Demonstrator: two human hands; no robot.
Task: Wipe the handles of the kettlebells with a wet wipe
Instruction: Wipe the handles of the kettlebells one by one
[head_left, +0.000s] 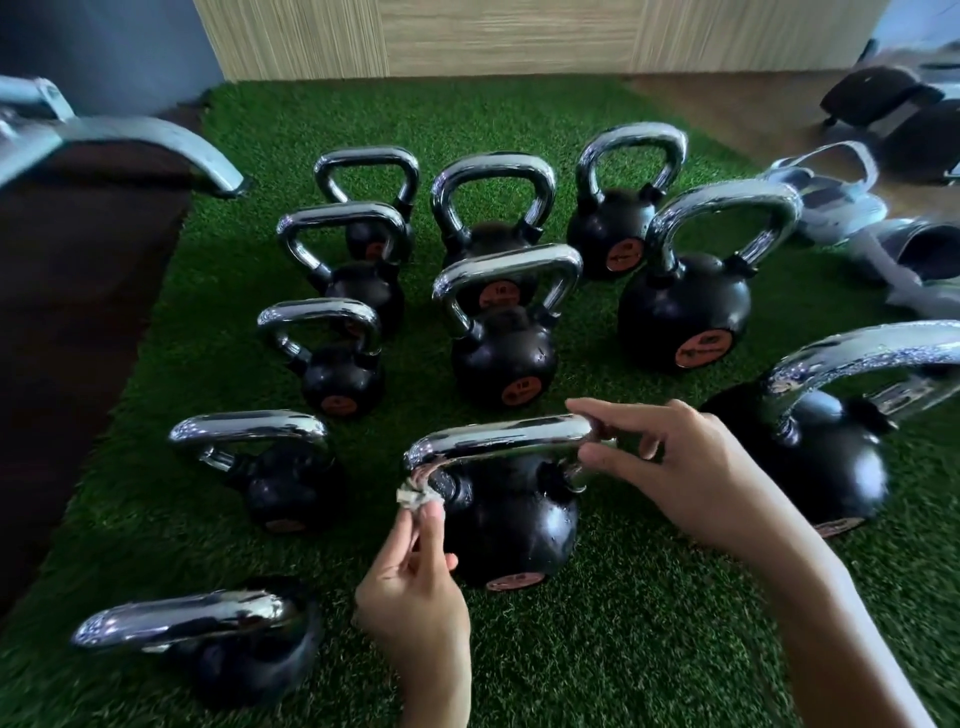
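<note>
Black kettlebells with chrome handles on green artificial turf (649, 623), left hand (410, 597) pinching a crumpled wet wipe (413, 496) against the left bend of the nearest kettlebell's handle (498, 441), right hand (675, 467) gripping that handle's right end with curled fingers

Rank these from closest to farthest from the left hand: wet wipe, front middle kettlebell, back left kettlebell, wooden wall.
1. The wet wipe, pinched by the left hand.
2. The front middle kettlebell, beside it, wipe on its handle.
3. The back left kettlebell, in the far row.
4. The wooden wall, behind everything.
</note>
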